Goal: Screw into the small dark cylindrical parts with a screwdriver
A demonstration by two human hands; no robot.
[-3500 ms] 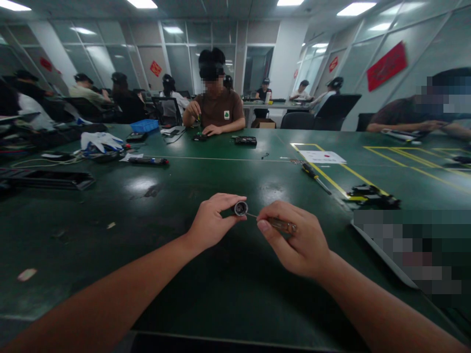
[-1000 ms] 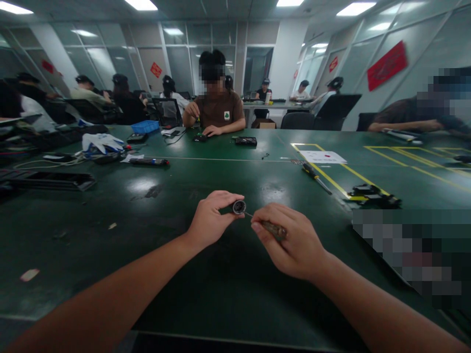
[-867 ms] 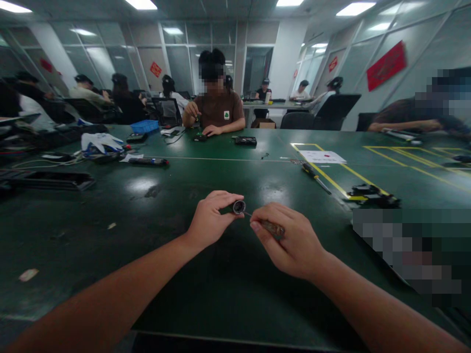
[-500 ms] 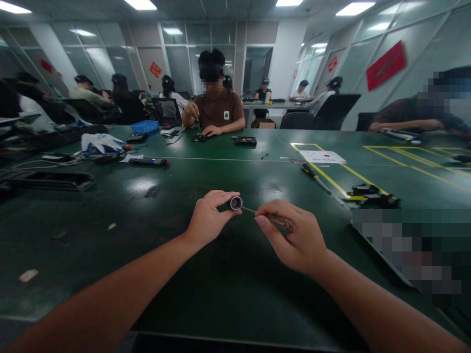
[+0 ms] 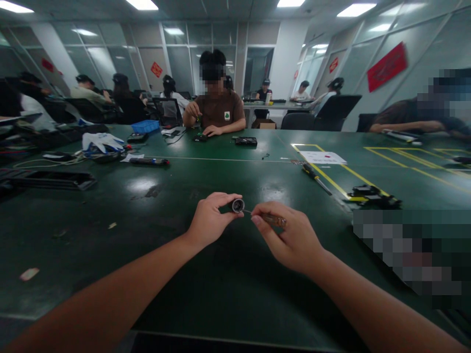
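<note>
Tip of the thin-shafted tool was too small to resolve near the rim of the round hollow part, so couldn't tell contact; part's body was mostly hidden behind the left hand, bore dark; right hand covered some of the tool's handle. Part's open end faced the viewer, body length not readable; tool lay at a shallow slant, tip pointing left at the part, handle end slightly lower right; left hand pinched the part between thumb and fingers above the worktop; right hand gripped the handle.
</note>
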